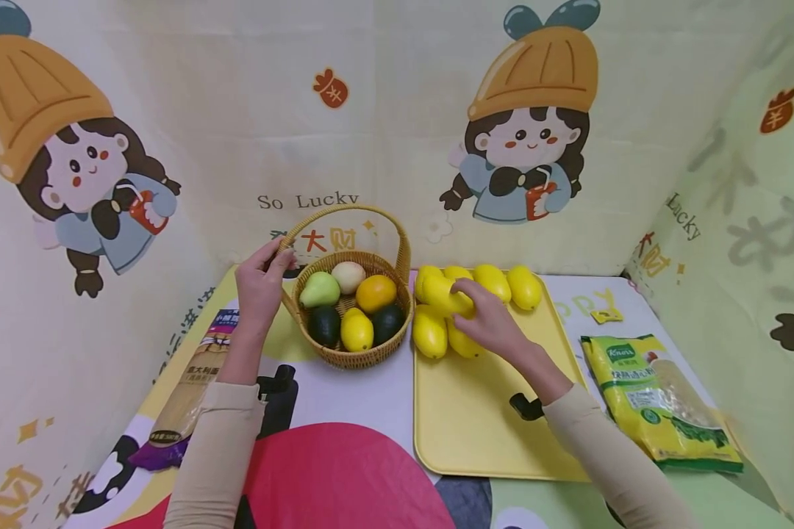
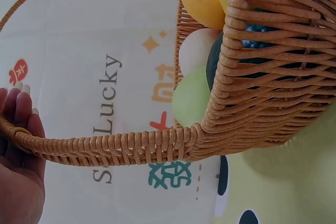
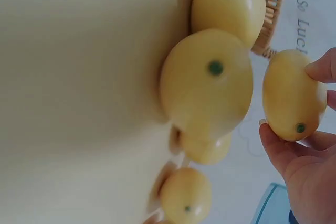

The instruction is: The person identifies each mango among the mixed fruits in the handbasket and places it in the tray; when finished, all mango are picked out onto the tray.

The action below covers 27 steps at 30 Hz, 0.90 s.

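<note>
My left hand [image 1: 262, 283] grips the left side of the arched handle of a wicker basket [image 1: 344, 358]. In the left wrist view, its fingers [image 2: 23, 106] wrap round the handle [image 2: 110, 148]. My right hand [image 1: 492, 323] holds a yellow lemon [image 3: 291, 95] between thumb and fingers, raised over the other lemons [image 1: 430, 332] on the yellow tray [image 1: 483, 433]. Inside the basket lie a green pear [image 1: 320, 289], a pale egg-like round thing [image 1: 348, 278], an orange [image 1: 376, 294], a lemon [image 1: 357, 330] and two dark green avocados [image 1: 324, 325].
The tray stands right beside the basket, its lemons grouped at the far end. A yellow Knorr bag [image 1: 662, 404] lies right of the tray, near a small yellow packet [image 1: 606, 315]. On the left lies a pasta pack [image 1: 188, 393], partly behind my left arm. A patterned cloth wall [image 1: 397, 147] rises behind.
</note>
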{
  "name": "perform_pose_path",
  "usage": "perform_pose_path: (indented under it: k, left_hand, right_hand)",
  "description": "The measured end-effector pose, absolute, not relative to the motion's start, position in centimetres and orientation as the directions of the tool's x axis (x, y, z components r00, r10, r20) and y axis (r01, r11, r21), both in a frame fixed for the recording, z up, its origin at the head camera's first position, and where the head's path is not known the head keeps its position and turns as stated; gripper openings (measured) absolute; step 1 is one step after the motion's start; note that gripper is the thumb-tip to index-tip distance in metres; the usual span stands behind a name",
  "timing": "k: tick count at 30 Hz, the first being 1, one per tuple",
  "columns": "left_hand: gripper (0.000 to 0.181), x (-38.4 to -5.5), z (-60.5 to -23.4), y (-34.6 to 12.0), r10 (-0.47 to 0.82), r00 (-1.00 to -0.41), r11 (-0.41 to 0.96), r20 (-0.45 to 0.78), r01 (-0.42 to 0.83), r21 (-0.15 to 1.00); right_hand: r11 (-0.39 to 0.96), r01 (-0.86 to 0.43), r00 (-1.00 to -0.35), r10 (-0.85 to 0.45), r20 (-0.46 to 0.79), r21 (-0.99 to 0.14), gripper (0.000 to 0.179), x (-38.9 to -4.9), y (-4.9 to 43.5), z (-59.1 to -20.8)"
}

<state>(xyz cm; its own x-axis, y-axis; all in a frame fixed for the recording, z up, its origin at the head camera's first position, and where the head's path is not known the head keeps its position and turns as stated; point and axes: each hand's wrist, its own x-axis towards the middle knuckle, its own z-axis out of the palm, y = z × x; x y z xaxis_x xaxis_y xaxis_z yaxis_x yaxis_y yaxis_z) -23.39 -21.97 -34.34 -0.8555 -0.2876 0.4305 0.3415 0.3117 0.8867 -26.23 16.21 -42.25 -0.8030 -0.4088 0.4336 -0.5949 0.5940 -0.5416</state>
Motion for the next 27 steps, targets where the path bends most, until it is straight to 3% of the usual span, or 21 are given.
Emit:
perform_pose_path:
  k: [13, 27]
  left_hand:
    - [0.034, -25.1, -36.3, -23.2, -0.293, -0.834, 0.342, 0.467, 0.365, 0.866]
    - [0.034, -25.1, -36.5, -23.0, -0.281, -0.818, 0.344, 0.502, 0.402, 0.848]
  right_hand:
    - [0.680, -0.511, -0.837, -0.252, 0.487, -0.527, 0.037, -24.3, 20.5, -43.6]
    - [0.766, -0.328, -0.926, -0.143, 0.350, -0.553, 0.039, -22.5, 23.1, -46.5]
